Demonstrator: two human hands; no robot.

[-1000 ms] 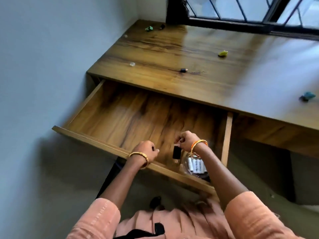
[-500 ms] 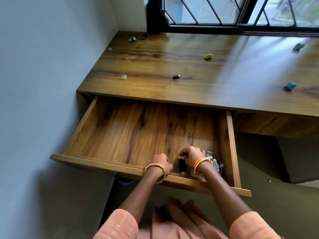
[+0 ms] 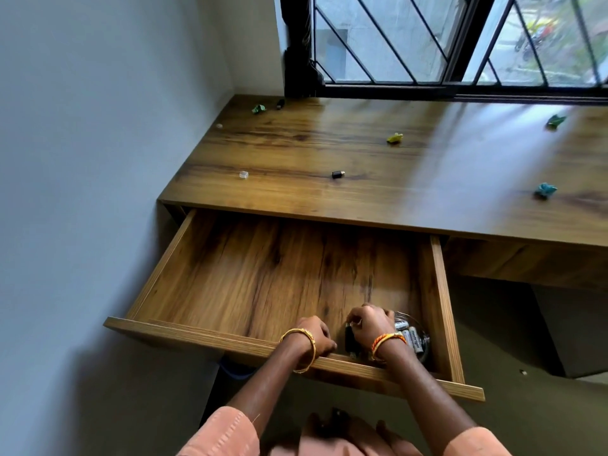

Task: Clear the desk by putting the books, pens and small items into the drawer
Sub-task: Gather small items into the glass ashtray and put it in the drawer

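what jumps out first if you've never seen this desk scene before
The wide wooden drawer, pulled fully out and mostly bare, fills the middle. At its front right corner both hands work close together: the right hand pinches a small dark object beside a clear bowl of batteries, while the left hand sits curled at the drawer's front edge. Behind, on the desktop, lie scattered crumpled paper bits and a small black adapter.

Desk (image 3: 427, 179) qty:
- crumpled paper scraps x4: green (image 3: 258, 108) at 11 o'clock, yellow (image 3: 394, 138) at 12, green (image 3: 556, 121) at 1, teal (image 3: 545, 190) at 2.
- black adapters x2: (image 3: 338, 174), (image 3: 280, 104).
- clear small pcs x2: (image 3: 243, 174), (image 3: 219, 126).

Drawer (image 3: 184, 330):
- glass bowl x1 (image 3: 422, 345).
- batteries (image 3: 415, 340): several, count unclear.
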